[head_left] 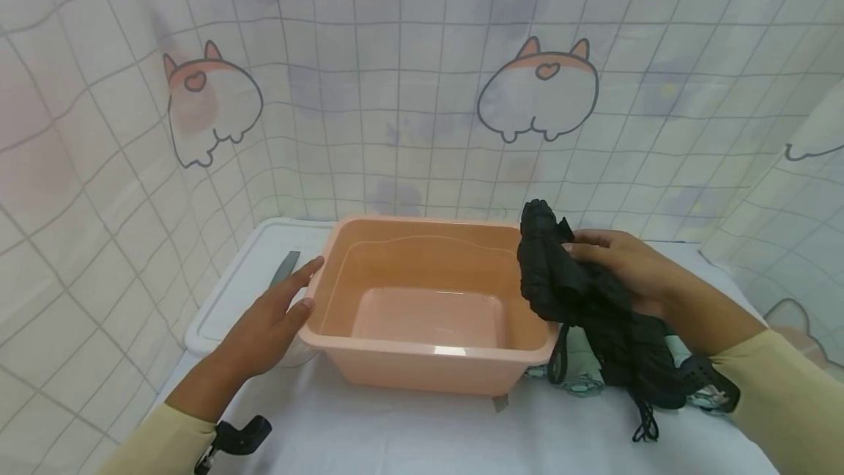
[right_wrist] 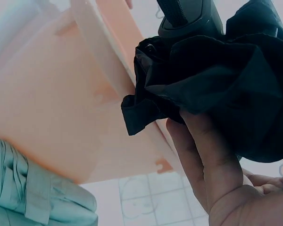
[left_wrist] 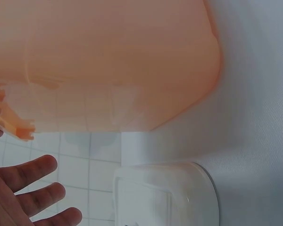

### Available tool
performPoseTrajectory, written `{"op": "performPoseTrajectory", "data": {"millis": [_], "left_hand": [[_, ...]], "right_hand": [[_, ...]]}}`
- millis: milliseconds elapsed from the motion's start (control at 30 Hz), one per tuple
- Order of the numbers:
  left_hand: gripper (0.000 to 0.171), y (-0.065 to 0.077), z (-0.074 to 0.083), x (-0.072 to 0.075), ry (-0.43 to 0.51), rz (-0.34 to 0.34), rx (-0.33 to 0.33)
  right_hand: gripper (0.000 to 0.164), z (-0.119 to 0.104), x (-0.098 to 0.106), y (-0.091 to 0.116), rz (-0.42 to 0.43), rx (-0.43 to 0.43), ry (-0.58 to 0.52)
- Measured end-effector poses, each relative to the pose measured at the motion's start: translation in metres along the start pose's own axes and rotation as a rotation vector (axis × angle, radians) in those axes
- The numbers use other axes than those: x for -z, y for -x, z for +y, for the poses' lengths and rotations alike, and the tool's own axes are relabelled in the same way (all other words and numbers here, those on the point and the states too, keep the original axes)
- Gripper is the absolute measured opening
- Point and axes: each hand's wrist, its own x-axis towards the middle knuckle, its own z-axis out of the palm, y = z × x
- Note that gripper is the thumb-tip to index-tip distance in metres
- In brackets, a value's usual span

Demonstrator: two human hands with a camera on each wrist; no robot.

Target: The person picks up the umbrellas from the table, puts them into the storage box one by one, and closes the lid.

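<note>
My right hand (head_left: 623, 266) grips a black folded umbrella (head_left: 550, 262) beside the basin's right rim. Its loose pleated cloth hangs over the fingers in the right wrist view, where a dark handle with a woven strap (right_wrist: 177, 12) shows at the top. A peach plastic basin (head_left: 428, 369) stands in the middle with nothing in it. My left hand (head_left: 267, 325) rests its fingertips at the basin's left rim, fingers straight and spread. More black cloth with a looped cord (head_left: 646, 424) lies below my right hand, over pale green folded cloth bundles (head_left: 580, 369).
A white box or lid (head_left: 231, 299) lies behind my left hand, with a grey strip (head_left: 286, 267) on it. A white cloth (head_left: 409, 435) covers the table. Behind it hangs a grid-patterned curtain (head_left: 422, 94). A small grey tab (head_left: 501, 403) sits at the basin's front right.
</note>
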Motion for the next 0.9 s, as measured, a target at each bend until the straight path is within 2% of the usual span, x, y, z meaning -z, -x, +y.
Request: {"op": "performPoseTrajectory", "data": {"millis": [300,733,900], "left_hand": [[0.061,-0.001,0.000,0.000,-0.012,-0.001,0.002],[0.061,-0.001,0.000,0.000,-0.005,-0.004,0.008],[0.061,0.000,0.001,0.000,-0.006,-0.006,0.021]], "right_hand": [[0.081,-0.006,-0.010,-0.008,-0.009,0.000,-0.028],[0.089,-0.012,-0.026,-0.018,-0.007,-0.030,-0.027],[0.086,-0.013,-0.031,-0.022,-0.015,-0.033,-0.051]]}}
